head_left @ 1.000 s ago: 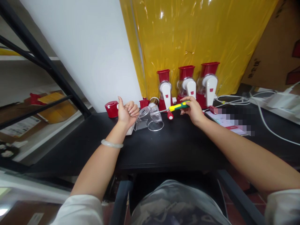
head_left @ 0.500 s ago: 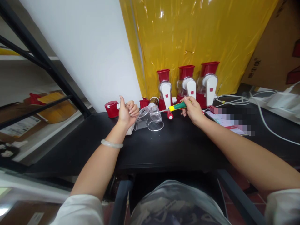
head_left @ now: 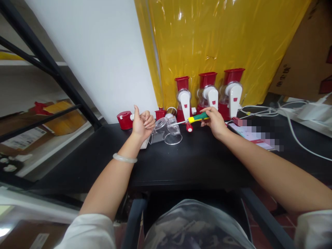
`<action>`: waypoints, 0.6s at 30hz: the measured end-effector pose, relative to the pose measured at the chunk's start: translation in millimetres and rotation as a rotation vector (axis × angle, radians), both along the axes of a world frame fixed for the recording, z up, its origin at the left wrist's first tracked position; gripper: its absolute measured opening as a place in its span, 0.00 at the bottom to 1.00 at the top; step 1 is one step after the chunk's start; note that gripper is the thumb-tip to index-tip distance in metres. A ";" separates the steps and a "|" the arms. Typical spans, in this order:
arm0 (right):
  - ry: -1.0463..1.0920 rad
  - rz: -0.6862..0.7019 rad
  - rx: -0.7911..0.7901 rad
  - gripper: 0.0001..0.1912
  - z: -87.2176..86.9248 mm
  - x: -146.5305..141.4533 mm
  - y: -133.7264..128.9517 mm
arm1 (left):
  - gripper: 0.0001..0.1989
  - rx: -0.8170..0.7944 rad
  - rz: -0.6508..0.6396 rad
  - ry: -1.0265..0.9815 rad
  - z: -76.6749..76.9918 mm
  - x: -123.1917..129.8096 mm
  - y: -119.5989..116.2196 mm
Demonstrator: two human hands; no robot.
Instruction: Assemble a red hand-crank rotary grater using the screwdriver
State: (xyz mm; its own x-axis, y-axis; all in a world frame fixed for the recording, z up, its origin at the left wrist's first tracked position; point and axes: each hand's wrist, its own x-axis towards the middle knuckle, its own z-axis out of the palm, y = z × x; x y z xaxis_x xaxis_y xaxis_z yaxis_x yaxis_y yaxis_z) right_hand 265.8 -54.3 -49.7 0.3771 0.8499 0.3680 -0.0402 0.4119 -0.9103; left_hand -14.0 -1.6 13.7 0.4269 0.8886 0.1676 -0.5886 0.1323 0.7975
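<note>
In my right hand (head_left: 216, 123) is a screwdriver (head_left: 199, 117) with a green and yellow handle, held level, its metal shaft pointing left. The tip reaches the clear plastic housing (head_left: 173, 129), which lies on the black table; whether it touches a screw is too small to see. My left hand (head_left: 142, 122) is beside the housing's left end, thumb up and fingers curled into the palm. What those fingers hold, if anything, is hidden. Behind the left hand lies a red round part (head_left: 125, 120) with a white knob.
Three red and white rotary graters (head_left: 234, 93) stand along the back, before a yellow plastic sheet (head_left: 233, 38). A metal grating drum (head_left: 171, 112) sits behind the housing. At the right lie a phone (head_left: 250, 135) and white cables (head_left: 290, 121). A shelf rack (head_left: 55, 74) borders the left.
The view has shifted very slightly. Both hands, the screwdriver and the clear housing keep nearly the same places.
</note>
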 end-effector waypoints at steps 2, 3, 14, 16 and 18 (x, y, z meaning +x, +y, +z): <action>-0.014 -0.007 0.006 0.13 0.7 -0.8 -0.5 | 0.35 0.003 -0.003 0.002 0.1 -0.1 -0.4; -0.022 -0.015 0.007 0.14 0.8 -1.1 -0.7 | 0.35 0.005 -0.004 0.004 0.2 -0.2 -0.6; -0.043 -0.026 -0.051 0.14 2.0 -1.0 -2.1 | 0.35 -0.002 0.002 0.005 0.2 -0.1 0.0; -0.004 -0.002 -0.069 0.09 3.7 -1.3 -2.4 | 0.35 0.000 0.001 0.005 0.1 -0.2 0.1; 0.015 -0.006 -0.078 0.05 5.2 -1.9 -3.1 | 0.35 0.000 -0.002 0.005 -0.1 -0.3 0.2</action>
State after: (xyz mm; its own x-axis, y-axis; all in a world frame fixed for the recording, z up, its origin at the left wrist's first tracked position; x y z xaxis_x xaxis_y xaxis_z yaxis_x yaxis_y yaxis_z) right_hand 264.0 -57.4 -44.5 0.3868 0.8735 0.2955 -0.0515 0.3404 -0.9389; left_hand -14.3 -1.3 13.6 0.4298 0.8876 0.1656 -0.5841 0.1335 0.8006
